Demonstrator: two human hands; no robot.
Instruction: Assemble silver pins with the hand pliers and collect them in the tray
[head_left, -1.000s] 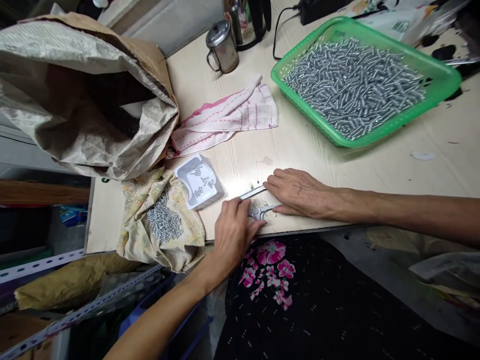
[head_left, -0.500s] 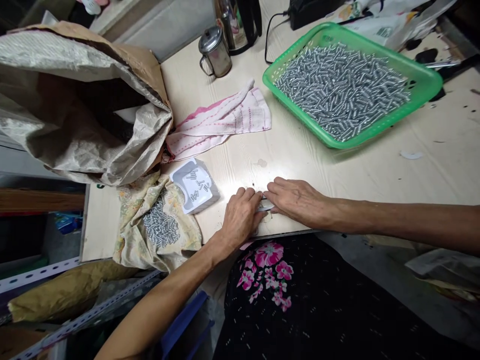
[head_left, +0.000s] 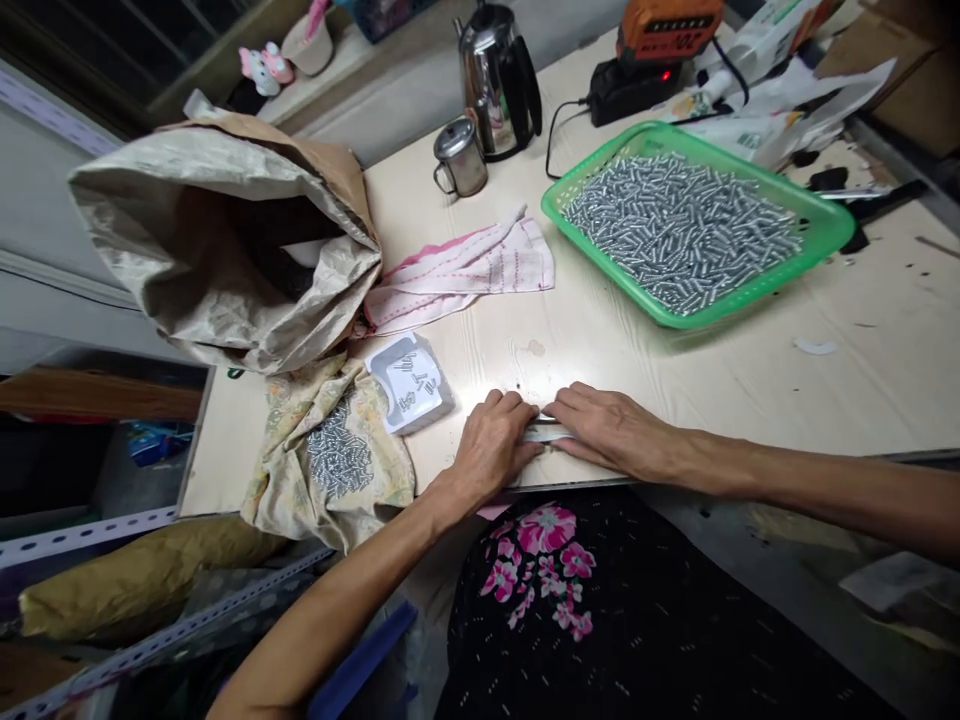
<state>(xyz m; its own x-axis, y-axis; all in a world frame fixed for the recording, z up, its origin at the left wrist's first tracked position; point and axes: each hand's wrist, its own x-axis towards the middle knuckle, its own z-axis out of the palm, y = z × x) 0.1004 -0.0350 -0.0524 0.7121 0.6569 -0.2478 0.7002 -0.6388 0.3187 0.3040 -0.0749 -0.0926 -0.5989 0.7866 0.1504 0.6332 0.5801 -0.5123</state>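
Near the table's front edge my left hand (head_left: 493, 440) and my right hand (head_left: 611, 430) face each other, both closed on a thin pale grey strip (head_left: 549, 431). The strip's middle shows between my fingers; its ends are hidden in my hands. To the left of my left hand, a grey-and-white box (head_left: 410, 385) carries several small metal pins on its top. Beside it a patterned yellowish cloth (head_left: 289, 490) holds a heap of small metal pieces (head_left: 339, 452). Farther back on the right, a green plastic basket (head_left: 679, 318) contains many short silvery metal pins (head_left: 682, 230).
A large open paper sack (head_left: 225, 250) stands at the left. Behind my hands lie a pink-and-white towel (head_left: 480, 265), a lidded metal mug (head_left: 460, 160) and a steel kettle (head_left: 496, 85). An orange battery (head_left: 664, 35) sits on a black charger (head_left: 630, 92) at the back.
The view has shifted, so the back of the table shows more. My hands are slightly farther apart, exposing more of the strip between them.
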